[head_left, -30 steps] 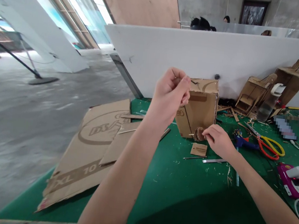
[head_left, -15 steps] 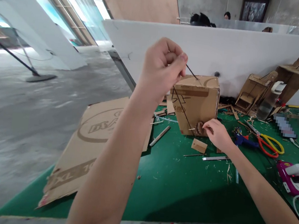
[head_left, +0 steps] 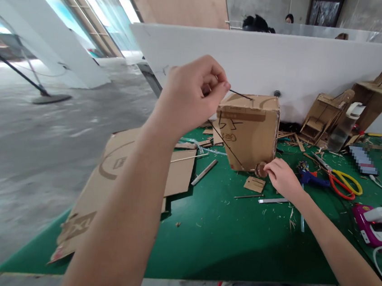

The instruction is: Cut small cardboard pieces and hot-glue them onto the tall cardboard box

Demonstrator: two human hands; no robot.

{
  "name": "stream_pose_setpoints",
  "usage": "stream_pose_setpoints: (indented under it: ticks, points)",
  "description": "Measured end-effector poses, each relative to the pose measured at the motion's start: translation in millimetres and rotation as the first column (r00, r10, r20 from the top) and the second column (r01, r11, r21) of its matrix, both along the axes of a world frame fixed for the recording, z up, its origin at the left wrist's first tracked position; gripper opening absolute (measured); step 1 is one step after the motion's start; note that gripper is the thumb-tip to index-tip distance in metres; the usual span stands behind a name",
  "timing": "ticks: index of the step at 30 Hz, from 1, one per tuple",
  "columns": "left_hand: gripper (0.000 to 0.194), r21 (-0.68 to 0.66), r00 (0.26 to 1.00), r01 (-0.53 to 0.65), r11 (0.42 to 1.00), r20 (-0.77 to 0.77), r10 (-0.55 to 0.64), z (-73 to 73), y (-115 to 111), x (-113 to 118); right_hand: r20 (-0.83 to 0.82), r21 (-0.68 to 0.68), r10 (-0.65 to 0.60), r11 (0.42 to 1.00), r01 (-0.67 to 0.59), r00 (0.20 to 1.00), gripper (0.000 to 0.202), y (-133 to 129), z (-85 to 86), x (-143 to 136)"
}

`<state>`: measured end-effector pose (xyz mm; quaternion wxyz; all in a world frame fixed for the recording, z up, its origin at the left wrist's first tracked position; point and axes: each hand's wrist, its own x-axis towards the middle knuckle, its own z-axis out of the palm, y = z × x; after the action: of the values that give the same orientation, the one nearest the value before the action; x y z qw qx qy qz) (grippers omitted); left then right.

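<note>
My left hand (head_left: 197, 96) is raised in front of the cardboard box (head_left: 251, 135), its thumb and forefinger pinched on a black string (head_left: 240, 94). One length of the string runs to the top of the box. Another slants from beneath the hand down to the box's lower front. Low by the box's right corner, my right hand (head_left: 285, 179) has its fingers closed on a small round cardboard spool (head_left: 260, 169) with a thin stick through it. A small cardboard piece (head_left: 254, 184) with a hole lies just below the spool.
A big flattened cardboard sheet (head_left: 76, 226) covers the table's left end. Scissors (head_left: 345, 184), a blue glue gun (head_left: 312, 177), a phone (head_left: 363, 160) and a pink power strip (head_left: 369, 230) lie at right. A water bottle (head_left: 344, 129) stands behind, near cardboard models (head_left: 376, 103).
My left hand has moved left and slightly down, with the string drawn out along with it. My right hand and the spool have shifted slightly right.
</note>
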<state>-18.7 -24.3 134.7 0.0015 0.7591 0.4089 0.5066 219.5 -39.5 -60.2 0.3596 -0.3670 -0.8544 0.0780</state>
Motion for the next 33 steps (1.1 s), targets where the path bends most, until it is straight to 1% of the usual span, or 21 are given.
stream_pose_setpoints:
  ticks: [5, 7, 9, 11, 12, 15, 18, 21, 23, 26, 27, 28, 29, 30, 31, 32, 33]
  points:
    - [0.009, -0.059, 0.998, 0.024, 0.998, 0.066, -0.02, 7.8, -10, 7, 0.0, -0.008, -0.051, 0.999, 0.051, 0.999, 0.024, 7, -5.2, 1]
    - [0.01, -0.045, 0.999, 0.009, 0.999, 0.04, -0.007, 9.1, -14, 10, 0.006, -0.003, -0.063, 0.998, 0.063, 0.998, 0.025, 7, -5.5, 1]
    - [0.008, -0.01, 1.0, -0.005, 1.0, -0.026, 0.005, 8.4, -18, 14, 0.02, 0.018, -0.074, 0.997, 0.073, 0.997, 0.026, 7, -6.2, 1]
    - [0.007, -0.007, 0.996, -0.006, 1.0, -0.086, 0.006, 4.9, -22, 16, 0.039, 0.042, -0.09, 0.995, 0.089, 0.995, 0.026, 7, -8.2, 1]
    - [0.011, -0.028, 0.995, -0.002, 1.0, -0.096, -0.001, 2.1, -24, 15, 0.044, 0.048, -0.106, 0.993, 0.103, 0.993, 0.026, 7, -9.7, 2]
    - [0.02, -0.147, 0.995, 0.003, 0.989, -0.1, -0.018, -10.6, -26, 5, 0.048, 0.055, -0.15, 0.988, 0.147, 0.987, 0.025, 10, -15.1, 6]
    - [0.013, -0.288, 0.989, -0.031, 0.957, -0.147, -0.012, -29.4, -22, -16, 0.038, 0.078, -0.18, 0.981, 0.177, 0.983, 0.025, 15, -19.5, 11]
    - [0.016, -0.44, 0.964, -0.125, 0.889, -0.264, 0.005, -54.9, -14, -37, 0.053, 0.086, -0.192, 0.979, 0.187, 0.98, 0.027, 18, -20.8, 17]
    - [0.02, -0.474, 0.941, -0.188, 0.86, -0.337, 0.02, -75.2, -11, -45, 0.111, 0.096, -0.185, 0.98, 0.175, 0.976, 0.029, 18, -20.5, 18]
    - [0.027, -0.488, 0.909, -0.251, 0.836, -0.416, 0.029, -107.7, -12, -46, 0.218, 0.139, -0.214, 0.972, 0.187, 0.952, 0.028, 14, -20.1, 18]
    - [0.03, -0.468, 0.902, -0.275, 0.84, -0.428, 0.057, -118.2, -15, -43, 0.247, 0.154, -0.232, 0.968, 0.198, 0.941, 0.027, 12, -20.0, 17]
    - [0.035, -0.415, 0.896, -0.313, 0.854, -0.428, 0.121, -128.2, -19, -40, 0.274, 0.164, -0.244, 0.965, 0.205, 0.93, 0.026, 10, -19.9, 16]
    - [0.039, -0.331, 0.876, -0.371, 0.868, -0.435, 0.209, -137.5, -24, -35, 0.301, 0.167, -0.249, 0.964, 0.206, 0.921, 0.025, 9, -19.6, 15]
    - [0.042, -0.211, 0.843, -0.442, 0.872, -0.43, 0.324, -146.1, -30, -30, 0.329, 0.164, -0.247, 0.965, 0.202, 0.911, 0.025, 7, -19.1, 14]
    - [0.04, -0.102, 0.807, -0.496, 0.862, -0.421, 0.414, -153.8, -36, -24, 0.357, 0.158, -0.245, 0.967, 0.2, 0.902, 0.024, 5, -18.1, 13]
    - [0.035, -0.038, 0.781, -0.511, 0.859, -0.437, 0.445, -160.8, -41, -18, 0.383, 0.153, -0.243, 0.968, 0.199, 0.891, 0.023, 3, -16.7, 12]
    - [0.031, -0.037, 0.772, -0.471, 0.881, -0.501, 0.392, -167.2, -45, -12, 0.405, 0.152, -0.245, 0.968, 0.199, 0.881, 0.023, 0, -14.8, 11]
